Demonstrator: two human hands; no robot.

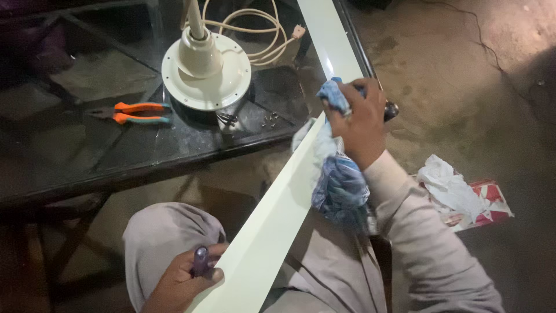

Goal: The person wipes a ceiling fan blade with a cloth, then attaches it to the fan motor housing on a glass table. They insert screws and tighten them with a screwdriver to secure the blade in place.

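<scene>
One long white blade (278, 214) slants off the desk's (69, 168) near edge across the person's lap. The right hand (362, 124) clutches one blue rag (339, 185) against it; the left hand (188, 278) grips its near end. One motor (205, 69), one pair of pliers (136, 113) and several screws (269, 120) lie on the desk.

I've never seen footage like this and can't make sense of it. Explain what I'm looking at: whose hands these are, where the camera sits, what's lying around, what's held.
There is one picture, taken by a camera worn on a person's head, looking down at their own two bare hands. The right hand grips a blue cloth against a long white fan blade that runs across their lap. The left hand holds the blade's near end and also a small dark handle; what tool it belongs to is unclear. On the glass table sit a white fan motor housing with a coiled cord, orange-handled pliers and a few loose screws. Crumpled white paper lies on the floor.
</scene>
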